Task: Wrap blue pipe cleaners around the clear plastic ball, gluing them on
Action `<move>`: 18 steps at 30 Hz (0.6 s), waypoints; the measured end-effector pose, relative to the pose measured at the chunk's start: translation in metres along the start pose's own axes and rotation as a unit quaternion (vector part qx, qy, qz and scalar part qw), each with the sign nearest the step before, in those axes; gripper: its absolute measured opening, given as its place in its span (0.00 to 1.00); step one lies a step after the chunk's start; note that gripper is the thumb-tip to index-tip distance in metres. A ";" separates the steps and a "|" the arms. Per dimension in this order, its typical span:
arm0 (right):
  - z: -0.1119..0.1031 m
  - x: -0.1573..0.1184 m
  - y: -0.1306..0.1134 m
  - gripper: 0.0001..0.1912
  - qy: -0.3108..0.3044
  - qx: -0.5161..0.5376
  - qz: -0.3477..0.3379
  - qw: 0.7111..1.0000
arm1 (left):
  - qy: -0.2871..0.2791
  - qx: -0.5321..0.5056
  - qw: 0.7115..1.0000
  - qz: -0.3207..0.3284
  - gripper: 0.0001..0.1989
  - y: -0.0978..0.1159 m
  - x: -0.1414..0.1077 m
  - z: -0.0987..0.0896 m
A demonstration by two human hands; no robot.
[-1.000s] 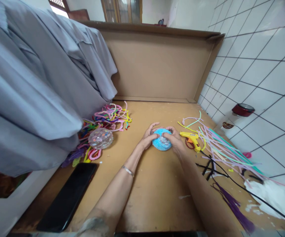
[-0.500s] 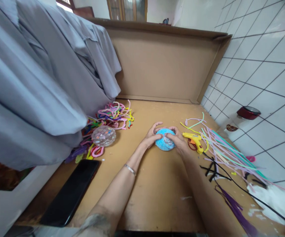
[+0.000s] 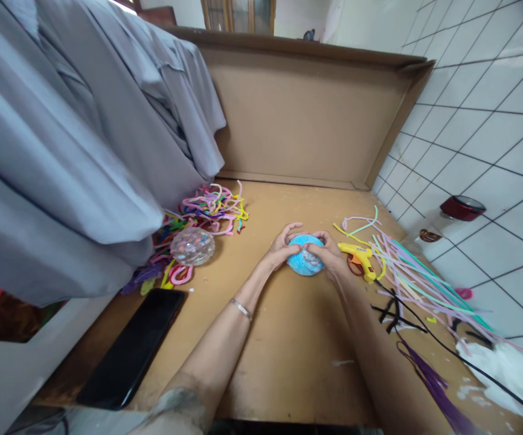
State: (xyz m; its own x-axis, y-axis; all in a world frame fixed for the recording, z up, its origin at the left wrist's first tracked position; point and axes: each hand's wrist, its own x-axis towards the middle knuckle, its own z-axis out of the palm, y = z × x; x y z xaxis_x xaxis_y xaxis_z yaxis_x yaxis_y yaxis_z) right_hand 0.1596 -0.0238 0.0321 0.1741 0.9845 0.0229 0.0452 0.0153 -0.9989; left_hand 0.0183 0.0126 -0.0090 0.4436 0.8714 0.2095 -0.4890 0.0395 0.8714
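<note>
Between my two hands, over the middle of the table, is a round light-blue coil of pipe cleaner (image 3: 304,264) with a paler, whitish patch near its centre. My left hand (image 3: 283,248) grips its left side, thumb on top and fingers curled round the far edge. From the right, my right hand (image 3: 329,252) holds it the same way, its thumb pressed by the pale patch. Just right of that hand lies a yellow glue gun (image 3: 361,260). The underside of the coil and several fingertips are hidden.
Loose pipe cleaners (image 3: 420,275) and a purple tassel (image 3: 424,374) lie on the right, with a black cable (image 3: 452,347) crossing there. On the left are a clear faceted bowl (image 3: 192,246), tangled coloured pipe cleaners (image 3: 216,205) and a black phone (image 3: 132,350). A red-lidded jar (image 3: 452,217) stands by the tiled wall.
The view has shifted slightly, so everything sits a little further right. Both hands keep their hold on the blue coil with hardly any visible movement.
</note>
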 end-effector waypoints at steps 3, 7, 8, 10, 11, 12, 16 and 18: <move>0.000 0.000 -0.003 0.22 0.007 -0.008 0.013 1.000 | -0.006 0.006 1.000 0.005 0.40 0.001 -0.001 0.001; 0.001 0.001 -0.005 0.22 0.008 -0.025 0.018 1.000 | -0.003 0.007 1.000 0.005 0.40 0.001 -0.001 0.003; 0.001 0.002 -0.004 0.22 0.011 -0.033 0.013 0.999 | -0.001 0.006 1.000 0.004 0.40 0.001 -0.001 0.003; 0.003 0.004 -0.002 0.21 0.016 -0.052 -0.002 0.999 | -0.004 0.004 1.000 0.007 0.41 0.000 -0.001 0.002; 0.004 0.004 -0.001 0.21 0.019 -0.056 -0.009 0.998 | -0.007 0.004 1.000 0.009 0.41 0.000 0.000 0.002; 0.004 0.004 -0.001 0.21 0.022 -0.056 -0.015 0.998 | -0.009 0.004 1.000 0.010 0.41 -0.001 0.000 0.001; 0.005 0.001 0.000 0.20 0.017 -0.014 -0.011 1.000 | -0.001 0.002 1.000 0.001 0.41 -0.002 0.000 0.000; 0.003 -0.001 -0.001 0.19 0.000 0.019 -0.007 1.000 | 0.004 -0.002 1.000 -0.006 0.41 -0.001 0.000 0.000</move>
State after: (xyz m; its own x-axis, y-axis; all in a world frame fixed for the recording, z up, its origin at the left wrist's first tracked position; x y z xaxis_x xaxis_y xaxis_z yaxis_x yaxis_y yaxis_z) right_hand 0.1558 -0.0247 0.0334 0.1728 0.9843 0.0361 0.0108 0.0347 -0.9993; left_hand 0.0191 0.0122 -0.0098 0.4427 0.8750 0.1961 -0.4864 0.0506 0.8723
